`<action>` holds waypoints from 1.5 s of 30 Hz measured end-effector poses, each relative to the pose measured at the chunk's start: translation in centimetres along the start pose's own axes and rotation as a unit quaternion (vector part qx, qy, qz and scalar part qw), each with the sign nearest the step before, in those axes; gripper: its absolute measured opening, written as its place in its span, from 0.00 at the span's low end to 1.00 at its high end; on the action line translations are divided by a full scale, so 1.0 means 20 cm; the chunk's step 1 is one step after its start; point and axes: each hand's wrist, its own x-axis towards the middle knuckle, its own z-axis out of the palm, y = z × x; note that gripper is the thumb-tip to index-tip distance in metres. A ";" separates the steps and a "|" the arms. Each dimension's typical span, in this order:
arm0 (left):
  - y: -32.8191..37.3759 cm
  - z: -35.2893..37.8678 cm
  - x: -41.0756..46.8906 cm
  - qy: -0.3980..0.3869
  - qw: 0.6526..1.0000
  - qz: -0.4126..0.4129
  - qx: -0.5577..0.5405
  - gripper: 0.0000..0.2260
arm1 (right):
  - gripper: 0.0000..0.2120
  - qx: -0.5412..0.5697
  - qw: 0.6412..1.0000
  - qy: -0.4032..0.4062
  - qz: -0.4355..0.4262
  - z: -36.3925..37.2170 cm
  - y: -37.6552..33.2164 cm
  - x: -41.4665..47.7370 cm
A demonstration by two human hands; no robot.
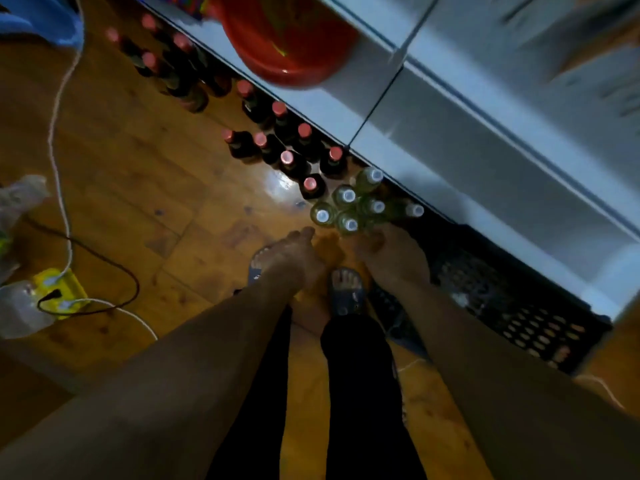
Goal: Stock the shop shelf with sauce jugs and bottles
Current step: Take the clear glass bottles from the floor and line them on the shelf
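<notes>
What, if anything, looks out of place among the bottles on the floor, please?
One green white-capped plastic bottle beside the white shelf appears to lie tipped sideways, while the other green bottles stand upright. The right hand reaches at that cluster. Also, a red plastic basin overhangs the shelf edge.

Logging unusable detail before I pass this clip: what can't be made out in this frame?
Head view, dim and motion-blurred:
Right grip: own hand hides whether fingers hold a green bottle.
Red-capped bottles: labels unreadable, seen from above.
Black crate: contents lost in shadow.
Red basin: blurred, top cut by the edge.
</notes>
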 end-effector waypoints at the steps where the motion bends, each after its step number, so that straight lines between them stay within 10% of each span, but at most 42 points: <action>1: -0.01 0.02 0.10 -0.004 1.000 0.011 0.014 0.37 | 0.25 0.001 1.000 0.007 0.010 0.06 0.02 0.07; 20: -0.12 0.24 0.82 0.156 0.976 0.155 0.007 0.20 | 0.11 0.100 0.983 0.150 0.011 0.63 0.21 0.69; 35: 0.00 -0.33 -0.32 0.162 0.960 0.230 0.006 0.13 | 0.08 0.079 0.984 0.145 -0.072 -0.12 -0.11 -0.36; 45: 0.41 -1.10 -1.37 0.215 0.901 0.367 0.091 0.12 | 0.05 0.098 0.942 0.282 -0.156 -0.85 -0.50 -1.25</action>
